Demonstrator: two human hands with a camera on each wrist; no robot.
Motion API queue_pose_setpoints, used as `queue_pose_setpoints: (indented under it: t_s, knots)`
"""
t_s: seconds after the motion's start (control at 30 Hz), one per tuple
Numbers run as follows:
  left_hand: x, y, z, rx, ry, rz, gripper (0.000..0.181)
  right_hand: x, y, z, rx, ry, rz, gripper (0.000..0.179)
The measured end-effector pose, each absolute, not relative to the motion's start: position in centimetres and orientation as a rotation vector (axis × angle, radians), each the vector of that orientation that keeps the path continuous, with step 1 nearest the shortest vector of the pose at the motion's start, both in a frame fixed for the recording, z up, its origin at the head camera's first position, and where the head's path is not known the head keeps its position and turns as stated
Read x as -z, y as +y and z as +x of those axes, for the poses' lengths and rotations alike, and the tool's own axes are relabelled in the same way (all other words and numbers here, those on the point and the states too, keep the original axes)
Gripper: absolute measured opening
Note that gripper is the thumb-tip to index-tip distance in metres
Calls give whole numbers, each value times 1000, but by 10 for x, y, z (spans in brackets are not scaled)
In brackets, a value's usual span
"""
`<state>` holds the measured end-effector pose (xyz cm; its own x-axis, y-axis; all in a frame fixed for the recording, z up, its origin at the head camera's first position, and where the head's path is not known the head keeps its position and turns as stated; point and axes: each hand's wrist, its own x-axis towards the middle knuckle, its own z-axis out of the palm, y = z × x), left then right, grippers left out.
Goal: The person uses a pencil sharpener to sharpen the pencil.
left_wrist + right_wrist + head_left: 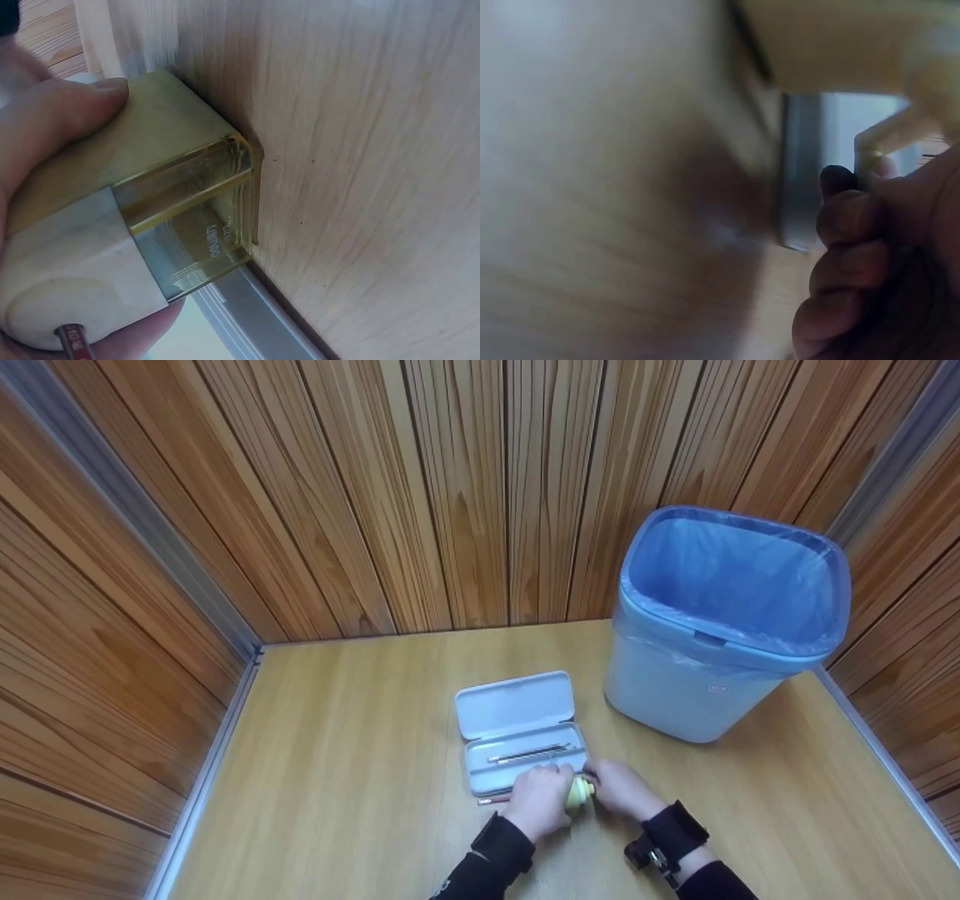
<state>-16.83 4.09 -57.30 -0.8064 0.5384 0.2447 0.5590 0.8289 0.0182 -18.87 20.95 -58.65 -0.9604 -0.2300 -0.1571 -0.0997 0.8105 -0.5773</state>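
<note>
A yellow crank pencil sharpener (576, 795) stands on the table just in front of the open pencil case (514, 706). My left hand (538, 801) grips its body, with the thumb (90, 101) lying along the top in the left wrist view. A reddish pencil (75, 343) is stuck into the hole in its pale front, and its other end points left in the head view. The clear shavings drawer (199, 225) shows below. On the far side, my right hand (619, 789) curls its fingers round the handle of the crank arm (892, 135); the handle is mostly hidden.
Inside the case's tray several slim pencils (529, 754) lie side by side. At the back right stands a blue bin (675, 690) lined with a clear bag. Wood-panelled walls (465, 510) close off the table's back and sides.
</note>
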Motion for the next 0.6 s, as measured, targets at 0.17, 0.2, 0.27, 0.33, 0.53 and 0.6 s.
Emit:
queue_pose_setpoints:
  t_s: [0.17, 0.2, 0.27, 0.33, 0.53, 0.6]
  knots:
    - [572, 41, -168, 147, -2771, -848, 53, 594, 213, -165, 860, 2767, -260, 10]
    - [572, 41, -168, 150, -2770, -848, 53, 594, 214, -161, 864, 2759, -262, 8]
    - [573, 41, -168, 150, -2770, -846, 52, 593, 216, -152, 877, 2730, -255, 9]
    - [573, 41, -167, 147, -2769, -846, 52, 591, 218, -144, 891, 2713, -284, 10]
    - [572, 41, -166, 135, -2776, -851, 56, 577, 225, -125, 882, 2776, -499, 9]
    - [571, 40, -166, 128, -2784, -856, 57, 570, 226, -121, 887, 2800, -551, 7]
